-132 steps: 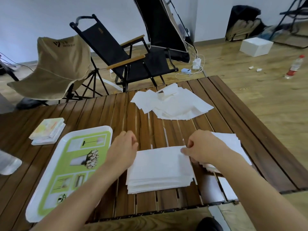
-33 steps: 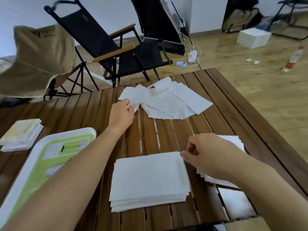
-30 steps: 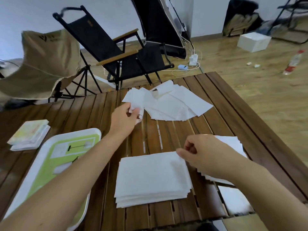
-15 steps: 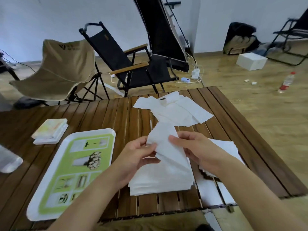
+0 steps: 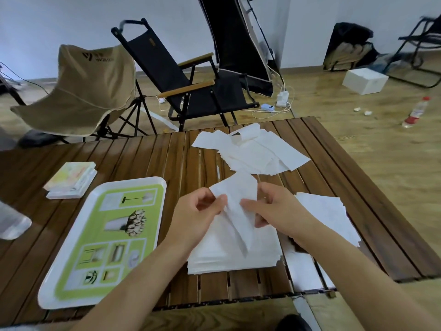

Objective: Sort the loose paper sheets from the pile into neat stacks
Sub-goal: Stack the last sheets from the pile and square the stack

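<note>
Closest in, a squared stack of white paper sheets [image 5: 233,256] lies on the dark brown slatted wooden bench [image 5: 155,158], with a band of bare slats between it and the front edge. Over it, the left hand [image 5: 198,211] and the right hand [image 5: 279,211] share one creased white sheet [image 5: 238,199]. The left grip pinches the sheet's left edge between thumb and fingers, and the right grip has its fingers curled on the right side. The sheet hangs down over the stack; I cannot tell if its low corner touches.

Left of the stack is one white-rimmed rectangular tray with a green printed face [image 5: 47,299]. It lies at an angle, its near corner close to the front edge, and a strip of open slats separates it from the stack. To the right lies a second, rougher stack of white sheets [image 5: 334,216] with staggered edges, and free slats run beyond it to the bench's right edge.

Behind the tray sits one small pile of pastel-covered booklets [image 5: 71,180]. Farther back, the loose fanned pile of white sheets [image 5: 253,151] spreads close to the far edge, with clear wood between it and the hands.

Past the bench stand two folding chairs, a tan fabric chair [image 5: 78,91] and a black chair with wooden armrests [image 5: 191,91]. On the floor are one white box [image 5: 365,81] and one red-capped plastic bottle [image 5: 416,112].
</note>
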`<state>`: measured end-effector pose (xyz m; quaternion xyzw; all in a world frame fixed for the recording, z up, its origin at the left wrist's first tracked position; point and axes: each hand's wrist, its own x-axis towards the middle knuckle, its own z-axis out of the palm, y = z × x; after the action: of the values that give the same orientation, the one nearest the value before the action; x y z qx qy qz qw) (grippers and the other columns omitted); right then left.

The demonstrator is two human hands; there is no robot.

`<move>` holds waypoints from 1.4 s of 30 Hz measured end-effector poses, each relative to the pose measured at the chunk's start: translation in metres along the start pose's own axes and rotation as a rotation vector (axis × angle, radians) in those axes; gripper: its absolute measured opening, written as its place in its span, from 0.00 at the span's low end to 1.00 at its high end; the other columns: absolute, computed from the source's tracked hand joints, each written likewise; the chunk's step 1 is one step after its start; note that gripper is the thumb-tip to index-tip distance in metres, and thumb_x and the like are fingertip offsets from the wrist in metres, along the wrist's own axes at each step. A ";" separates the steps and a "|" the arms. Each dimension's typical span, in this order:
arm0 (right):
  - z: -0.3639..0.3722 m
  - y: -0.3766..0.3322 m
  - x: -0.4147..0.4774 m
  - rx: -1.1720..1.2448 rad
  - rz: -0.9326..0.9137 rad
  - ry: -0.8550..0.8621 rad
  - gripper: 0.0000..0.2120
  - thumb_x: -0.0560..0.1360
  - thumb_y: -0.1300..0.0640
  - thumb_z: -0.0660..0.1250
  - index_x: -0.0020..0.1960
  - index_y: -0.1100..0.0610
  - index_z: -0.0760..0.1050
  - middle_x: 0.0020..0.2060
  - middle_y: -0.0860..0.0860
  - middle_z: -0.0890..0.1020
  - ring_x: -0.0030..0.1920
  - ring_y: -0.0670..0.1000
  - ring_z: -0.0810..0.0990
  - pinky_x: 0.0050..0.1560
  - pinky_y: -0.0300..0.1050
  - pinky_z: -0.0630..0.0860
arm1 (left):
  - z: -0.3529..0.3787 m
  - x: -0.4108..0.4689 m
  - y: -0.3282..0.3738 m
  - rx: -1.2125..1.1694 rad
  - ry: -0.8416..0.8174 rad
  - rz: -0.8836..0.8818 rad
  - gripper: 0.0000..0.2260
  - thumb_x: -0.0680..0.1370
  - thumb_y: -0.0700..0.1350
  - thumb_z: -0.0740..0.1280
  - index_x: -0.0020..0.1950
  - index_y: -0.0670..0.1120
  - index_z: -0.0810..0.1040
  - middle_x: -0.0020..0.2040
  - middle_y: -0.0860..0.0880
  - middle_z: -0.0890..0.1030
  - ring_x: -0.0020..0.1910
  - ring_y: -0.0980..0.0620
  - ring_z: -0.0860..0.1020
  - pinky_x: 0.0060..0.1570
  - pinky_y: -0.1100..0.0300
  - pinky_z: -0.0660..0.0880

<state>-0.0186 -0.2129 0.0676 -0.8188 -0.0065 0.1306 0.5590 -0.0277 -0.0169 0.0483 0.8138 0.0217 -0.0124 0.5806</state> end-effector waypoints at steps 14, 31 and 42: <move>-0.017 -0.002 -0.008 0.179 -0.044 -0.226 0.27 0.68 0.48 0.79 0.65 0.50 0.75 0.56 0.46 0.85 0.57 0.49 0.85 0.63 0.56 0.80 | -0.001 -0.002 0.012 -0.235 -0.131 0.101 0.08 0.85 0.44 0.61 0.61 0.47 0.77 0.31 0.59 0.79 0.28 0.63 0.76 0.31 0.73 0.71; -0.039 0.009 -0.011 -0.095 0.133 -0.458 0.07 0.78 0.49 0.72 0.44 0.52 0.80 0.32 0.39 0.82 0.31 0.38 0.79 0.31 0.31 0.69 | -0.032 0.006 -0.004 0.014 -0.381 -0.268 0.15 0.78 0.54 0.71 0.60 0.47 0.82 0.53 0.50 0.87 0.53 0.48 0.84 0.49 0.55 0.76; -0.020 0.037 0.008 -0.352 0.143 -0.097 0.18 0.76 0.42 0.71 0.38 0.56 0.79 0.26 0.46 0.76 0.25 0.42 0.73 0.33 0.36 0.68 | -0.040 0.005 -0.022 0.455 -0.527 -0.311 0.16 0.85 0.51 0.61 0.51 0.39 0.77 0.46 0.45 0.87 0.37 0.54 0.84 0.32 0.63 0.72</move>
<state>-0.0109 -0.2435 0.0391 -0.8950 0.0020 0.2062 0.3954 -0.0239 0.0276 0.0405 0.8777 -0.0083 -0.3140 0.3619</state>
